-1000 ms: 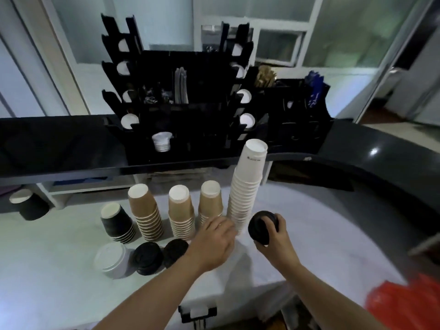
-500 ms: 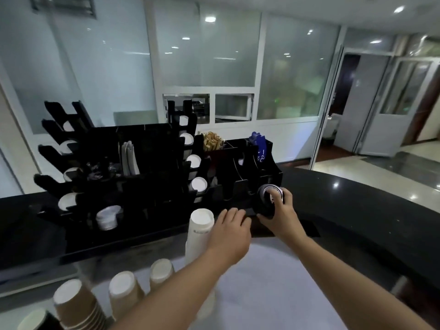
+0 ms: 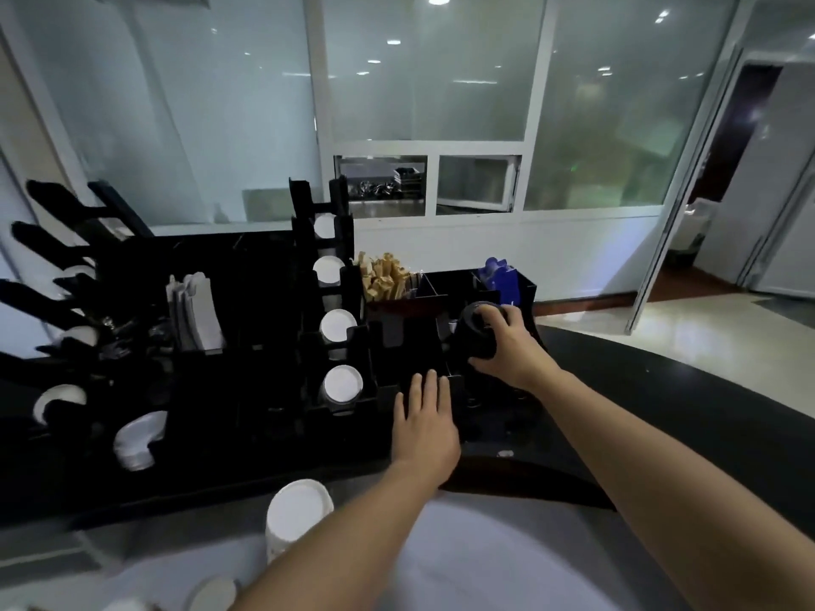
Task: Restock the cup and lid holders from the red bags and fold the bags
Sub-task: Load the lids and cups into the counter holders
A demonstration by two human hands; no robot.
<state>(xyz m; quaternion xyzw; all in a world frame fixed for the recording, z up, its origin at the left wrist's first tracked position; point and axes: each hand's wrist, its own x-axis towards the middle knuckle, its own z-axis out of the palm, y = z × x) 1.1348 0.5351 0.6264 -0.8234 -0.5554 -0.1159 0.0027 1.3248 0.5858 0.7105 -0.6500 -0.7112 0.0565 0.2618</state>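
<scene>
Head view, looking down over the black bench (image 3: 661, 412) toward the black condiment and cup holder (image 3: 273, 346).

Right hand (image 3: 507, 350): fingers curled around a short stack of black lids (image 3: 478, 335), thumb low on the near side, fingertips over the top rim. Stack held just above the holder's right-hand compartments, close beside the blue packets (image 3: 500, 277) and right of the brown stir sticks (image 3: 383, 280). Cannot tell whether the stack's underside already touches a divider; dark on dark.

Left hand (image 3: 425, 427): released, fingers straight and together, palm down on the holder's low front edge, apparently steadying it.

Elsewhere: white lids (image 3: 339, 326) showing in the tiered column at centre, grey sleeves (image 3: 196, 313) upright in a slot further left, an inverted stack of white cups (image 3: 295, 518) on the lower surface nearest the camera. No red bag in sight.

Handling, as judgement: lids likely thin plastic, very light, stiff at the rim but easy to dent at the dome; nested loosely, so prone to fanning apart or shedding the bottom ones if tilted. Best held around the side of the stack with gentle inward pressure, kept level, lowered straight into the compartment and let go only once seated.
</scene>
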